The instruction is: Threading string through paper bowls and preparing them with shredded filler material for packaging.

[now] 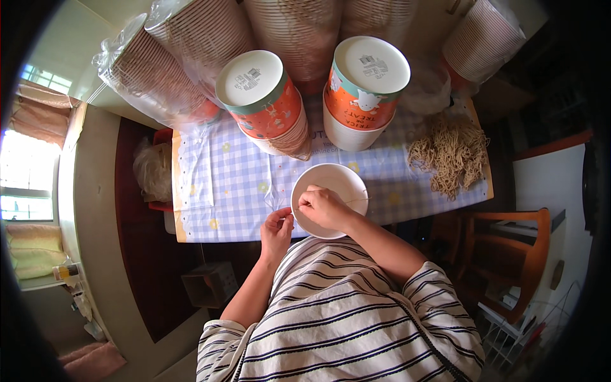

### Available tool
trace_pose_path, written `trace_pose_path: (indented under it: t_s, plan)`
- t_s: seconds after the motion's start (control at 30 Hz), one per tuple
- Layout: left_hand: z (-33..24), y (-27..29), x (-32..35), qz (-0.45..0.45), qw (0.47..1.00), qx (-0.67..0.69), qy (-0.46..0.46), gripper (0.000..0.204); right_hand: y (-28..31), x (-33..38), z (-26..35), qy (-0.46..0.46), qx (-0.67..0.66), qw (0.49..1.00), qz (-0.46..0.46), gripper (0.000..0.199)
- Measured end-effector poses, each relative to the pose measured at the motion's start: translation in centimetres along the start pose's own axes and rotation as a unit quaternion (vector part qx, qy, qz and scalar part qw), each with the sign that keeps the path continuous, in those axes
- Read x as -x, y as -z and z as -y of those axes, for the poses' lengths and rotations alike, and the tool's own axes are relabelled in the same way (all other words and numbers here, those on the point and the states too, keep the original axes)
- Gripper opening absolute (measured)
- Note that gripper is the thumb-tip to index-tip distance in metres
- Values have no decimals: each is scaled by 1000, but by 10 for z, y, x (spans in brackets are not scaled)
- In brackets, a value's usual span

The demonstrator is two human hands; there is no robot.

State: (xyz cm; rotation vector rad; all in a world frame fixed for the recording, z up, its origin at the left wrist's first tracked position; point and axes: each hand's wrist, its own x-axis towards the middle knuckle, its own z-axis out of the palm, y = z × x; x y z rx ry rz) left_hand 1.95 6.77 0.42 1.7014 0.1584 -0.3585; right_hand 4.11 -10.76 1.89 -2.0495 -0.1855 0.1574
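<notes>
The bench (pixel 223 184) is covered with a blue-and-white checked cloth with small yellow flowers, and it carries everything here. Along its far edge lie several long stacks of paper bowls wrapped in clear plastic (pixel 165 63), leaning over from the far left corner across to the far right corner. In front of them, about the middle of the far side, stand two shorter upturned stacks of printed paper bowls: an orange and teal one tilted to the left (pixel 264 102), and an upright one just to its right (pixel 364 89).

At the right edge of the bench lies a loose heap of pale dried noodles (pixel 452 153). Off the left edge sits a bundle in a clear bag (pixel 151 170).

At the near edge, roughly centred, a single white paper bowl (pixel 337 181) stands open side up. The right hand (pixel 326 209) rests over its near rim with the fingers pressed together, pinching a thin strand (pixel 356 200) that runs across the bowl toward its right rim. The left hand (pixel 277 228) sits just beside the bowl's near left rim, its fingertips also pinched; what it grips is too small to tell.
</notes>
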Motion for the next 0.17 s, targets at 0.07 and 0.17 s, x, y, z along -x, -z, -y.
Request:
trace_pose_path:
  t_s: [0.07, 0.17]
  plan:
    - [2, 2, -1, 2, 1000, -17, -7, 18, -2, -1, -1, 3, 2, 1000, 4, 9]
    - [3, 4, -3, 20, 997, -62, -45, 18, -4, -3, -1, 5, 16, 1000, 7, 9]
